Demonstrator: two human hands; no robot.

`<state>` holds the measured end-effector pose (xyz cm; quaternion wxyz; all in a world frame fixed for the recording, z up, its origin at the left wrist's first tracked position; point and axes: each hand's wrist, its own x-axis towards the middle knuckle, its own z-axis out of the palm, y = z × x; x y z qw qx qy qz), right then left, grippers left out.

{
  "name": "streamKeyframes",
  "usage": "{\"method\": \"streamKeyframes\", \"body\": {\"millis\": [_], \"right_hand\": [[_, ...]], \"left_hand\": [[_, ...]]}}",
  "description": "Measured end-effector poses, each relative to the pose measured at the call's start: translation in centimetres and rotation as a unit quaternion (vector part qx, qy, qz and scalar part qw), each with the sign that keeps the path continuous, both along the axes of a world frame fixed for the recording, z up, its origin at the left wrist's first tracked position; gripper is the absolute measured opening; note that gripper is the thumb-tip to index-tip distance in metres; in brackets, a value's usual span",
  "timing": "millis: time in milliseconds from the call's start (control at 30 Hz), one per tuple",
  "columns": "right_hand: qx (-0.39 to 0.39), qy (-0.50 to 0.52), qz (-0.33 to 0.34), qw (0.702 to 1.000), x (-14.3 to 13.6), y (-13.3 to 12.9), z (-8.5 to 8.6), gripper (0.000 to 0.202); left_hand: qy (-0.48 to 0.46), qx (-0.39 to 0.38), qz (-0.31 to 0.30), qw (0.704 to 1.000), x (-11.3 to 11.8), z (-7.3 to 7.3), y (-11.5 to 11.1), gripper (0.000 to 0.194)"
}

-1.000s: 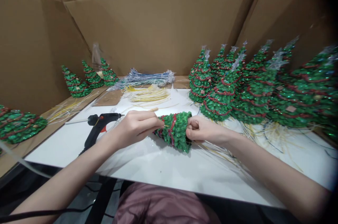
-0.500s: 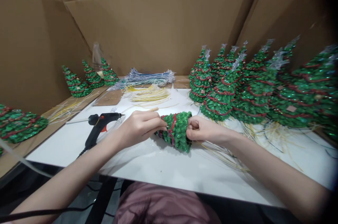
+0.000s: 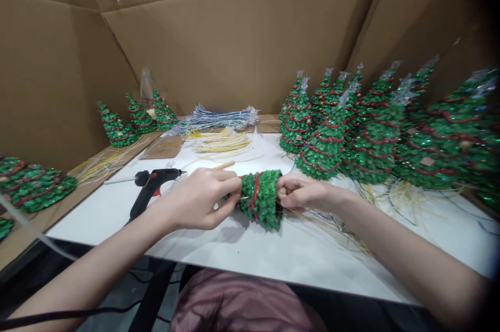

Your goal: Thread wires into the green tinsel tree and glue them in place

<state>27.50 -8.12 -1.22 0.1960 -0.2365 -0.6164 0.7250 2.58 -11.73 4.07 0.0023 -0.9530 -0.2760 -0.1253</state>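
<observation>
A small green tree (image 3: 265, 199) with red garland lies on its side above the white table, its wide base facing right. My left hand (image 3: 211, 196) is closed round its narrow end, which the fingers mostly hide. At the open base, the curled fingers of my right hand (image 3: 299, 192) reach the rim, partly inside; what they grip there is hidden. Thin yellow and dark wires (image 3: 332, 228) trail from the base, under my right wrist. A small pale tip sticks out of the tree's side near my left fingers.
A black glue gun (image 3: 148, 188) lies left of my left hand. Bundles of yellow wires (image 3: 219, 142) and blue-white wires (image 3: 222, 117) lie at the back. Many finished-looking trees (image 3: 324, 144) with clear stars stand at the right; several starless trees (image 3: 117, 128) are at the left.
My left hand has shifted from pinching at the tree's side to wrapping its narrow end. My right hand stays at the base, its fingers slightly shifted. The view has moved a little.
</observation>
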Motion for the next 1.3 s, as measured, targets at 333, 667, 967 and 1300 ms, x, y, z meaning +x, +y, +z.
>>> {"method": "streamKeyframes", "body": {"millis": [333, 667, 967, 1300], "right_hand": [[0.100, -0.068, -0.067, 0.990, -1.3, -1.0, 0.1, 0.024], [0.090, -0.048, -0.166, 0.981, -2.8, -1.9, -0.5, 0.032], [0.075, -0.013, -0.159, 0.984, -2.8, -2.1, -0.7, 0.026], [0.081, -0.022, -0.171, 0.982, -2.6, -1.8, -1.1, 0.031]], "left_hand": [[-0.005, -0.038, 0.022, 0.999, 0.9, -0.4, -0.5, 0.011], [-0.018, -0.054, 0.074, 0.996, 1.6, -0.5, -1.0, 0.012], [-0.082, -0.111, 0.107, 0.985, 2.1, -0.7, -0.5, 0.015], [-0.157, -0.155, 0.157, 0.963, 2.6, -1.8, -0.5, 0.018]]}}
